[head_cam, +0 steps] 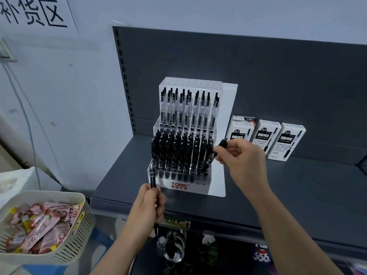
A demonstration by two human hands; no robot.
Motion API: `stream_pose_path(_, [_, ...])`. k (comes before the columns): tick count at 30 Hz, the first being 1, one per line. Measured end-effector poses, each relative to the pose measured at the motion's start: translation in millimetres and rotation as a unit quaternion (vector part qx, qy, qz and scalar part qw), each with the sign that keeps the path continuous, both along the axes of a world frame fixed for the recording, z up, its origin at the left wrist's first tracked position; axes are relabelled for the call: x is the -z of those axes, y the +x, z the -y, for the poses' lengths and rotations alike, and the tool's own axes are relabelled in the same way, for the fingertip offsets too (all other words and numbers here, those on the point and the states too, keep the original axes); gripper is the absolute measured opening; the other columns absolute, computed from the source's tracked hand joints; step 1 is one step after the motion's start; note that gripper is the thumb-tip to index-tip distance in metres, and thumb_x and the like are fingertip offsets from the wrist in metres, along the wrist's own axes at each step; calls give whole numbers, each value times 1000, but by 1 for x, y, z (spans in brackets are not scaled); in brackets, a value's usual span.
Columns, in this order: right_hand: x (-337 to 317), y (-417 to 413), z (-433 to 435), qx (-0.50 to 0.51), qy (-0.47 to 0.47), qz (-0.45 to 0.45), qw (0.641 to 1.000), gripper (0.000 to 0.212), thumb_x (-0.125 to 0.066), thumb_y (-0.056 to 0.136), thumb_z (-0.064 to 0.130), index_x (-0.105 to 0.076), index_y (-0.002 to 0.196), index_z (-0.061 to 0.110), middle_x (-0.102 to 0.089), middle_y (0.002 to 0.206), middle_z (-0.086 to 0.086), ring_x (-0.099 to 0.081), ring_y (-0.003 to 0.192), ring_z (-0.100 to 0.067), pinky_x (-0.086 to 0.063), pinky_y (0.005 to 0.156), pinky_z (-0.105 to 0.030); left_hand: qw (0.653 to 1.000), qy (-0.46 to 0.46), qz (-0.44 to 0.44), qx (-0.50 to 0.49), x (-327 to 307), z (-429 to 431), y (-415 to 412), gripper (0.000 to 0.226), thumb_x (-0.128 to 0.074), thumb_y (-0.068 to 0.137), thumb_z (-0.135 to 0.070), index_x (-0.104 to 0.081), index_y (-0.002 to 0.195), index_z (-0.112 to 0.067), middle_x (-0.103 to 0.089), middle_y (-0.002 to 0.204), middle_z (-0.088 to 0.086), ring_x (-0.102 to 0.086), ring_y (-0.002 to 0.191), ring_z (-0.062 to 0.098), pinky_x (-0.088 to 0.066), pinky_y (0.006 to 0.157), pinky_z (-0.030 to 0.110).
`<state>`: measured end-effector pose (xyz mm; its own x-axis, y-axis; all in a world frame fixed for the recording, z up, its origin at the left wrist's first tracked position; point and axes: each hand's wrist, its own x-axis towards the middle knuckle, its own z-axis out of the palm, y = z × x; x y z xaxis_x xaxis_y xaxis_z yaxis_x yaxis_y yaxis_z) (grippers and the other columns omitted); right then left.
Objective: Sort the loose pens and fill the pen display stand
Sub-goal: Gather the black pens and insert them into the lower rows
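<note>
Acrylic stand point(198, 188) — red "TOME", boxes point(267, 136) "0.5"

I see open room on the dark grey metal shelf point(297, 185) to the right of the clear acrylic tiered pen stand point(178, 185), nearer than the three white pen boxes point(266, 135) standing against the grey back panel point(258, 76). A bare strip runs left of the stand to the shelf's edge. Crowded black pens point(178, 151) block the stand's lower tier, and the panel closes the far side.
</note>
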<state>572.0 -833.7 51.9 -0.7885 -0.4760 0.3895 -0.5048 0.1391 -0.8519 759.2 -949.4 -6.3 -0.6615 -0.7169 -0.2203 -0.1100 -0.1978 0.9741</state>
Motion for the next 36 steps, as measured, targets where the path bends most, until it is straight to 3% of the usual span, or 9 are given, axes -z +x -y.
stream_pose_path(3, [9, -3, 13, -1, 52, -62, 997, 13, -75, 83, 20, -70, 83, 8, -70, 67, 1, -69, 64, -13, -60, 68, -36, 998, -57, 13, 13, 2, 0, -1, 24, -33, 103, -20, -50, 94, -7, -51, 68, 2, -42, 54, 12, -38, 51, 26])
stream_pose_path(7, [16, -8, 28, -8, 151, -130, 980, 24, -73, 85, 28, -68, 81, 5, -70, 65, -5, -69, 64, -20, -57, 68, -41, 994, -104, 8, 24, 2, -1, -1, 28, -34, 103, -24, -62, 102, -24, -53, 63, -3, -49, 55, 13, -42, 51, 20])
stream_pose_path(10, [20, -9, 32, -11, 179, -125, 976, 25, -71, 86, 30, -67, 82, 5, -69, 65, -6, -69, 66, -21, -57, 68, -41, 995, -99, 6, 32, 2, 0, -2, 28, -34, 103, -24, -61, 103, -28, -51, 62, -3, -46, 54, 13, -40, 53, 24])
stream_pose_path(15, [20, -11, 32, -16, 187, -117, 975, 25, -72, 86, 29, -66, 81, 5, -69, 64, -6, -69, 65, -21, -58, 68, -41, 994, -95, 40, 45, 6, 2, -5, 29, -36, 103, -25, -56, 88, -12, -53, 62, -1, -50, 57, 12, -40, 55, 22])
stream_pose_path(18, [17, -12, 33, -20, 208, -124, 970, 27, -71, 86, 29, -63, 78, 5, -68, 63, -7, -69, 65, -22, -57, 68, -41, 994, -89, 27, 56, 6, 0, -7, 30, -38, 103, -23, -61, 91, -8, -62, 69, 1, -56, 63, 11, -45, 57, 16])
stream_pose_path(27, [22, -8, 28, -34, 297, -112, 948, 37, -67, 87, 42, -66, 75, 6, -69, 62, -6, -67, 63, -19, -57, 68, -39, 996, -60, -14, 67, 3, -7, -15, 23, -41, 101, -10, -63, 104, -10, -74, 90, 5, -66, 76, 14, -55, 73, 22])
stream_pose_path(29, [25, -4, 17, -35, 274, -93, 957, 33, -68, 85, 46, -69, 82, 13, -69, 65, 2, -66, 63, -12, -58, 68, -33, 995, -65, -12, 68, 2, -8, -17, 24, -41, 101, -11, -65, 103, -12, -73, 87, 3, -66, 76, 13, -54, 72, 21])
stream_pose_path(31, [23, 5, 8, -71, 216, -12, 974, 27, -71, 84, 44, -72, 86, 17, -69, 69, 6, -66, 64, -9, -57, 64, -27, 995, -59, -13, 74, 3, -11, -22, 24, -42, 101, -11, -66, 103, -12, -72, 84, 3, -66, 75, 13, -53, 71, 20])
stream_pose_path(36, [14, 15, -1, -187, 117, 129, 967, 2, -71, 87, 16, -72, 88, 15, -72, 67, -1, -64, 58, -8, -54, 58, -22, 992, -60, 0, 108, -3, -23, -42, 22, -43, 101, -13, -65, 104, -16, -72, 84, 1, -66, 80, 14, -53, 75, 22])
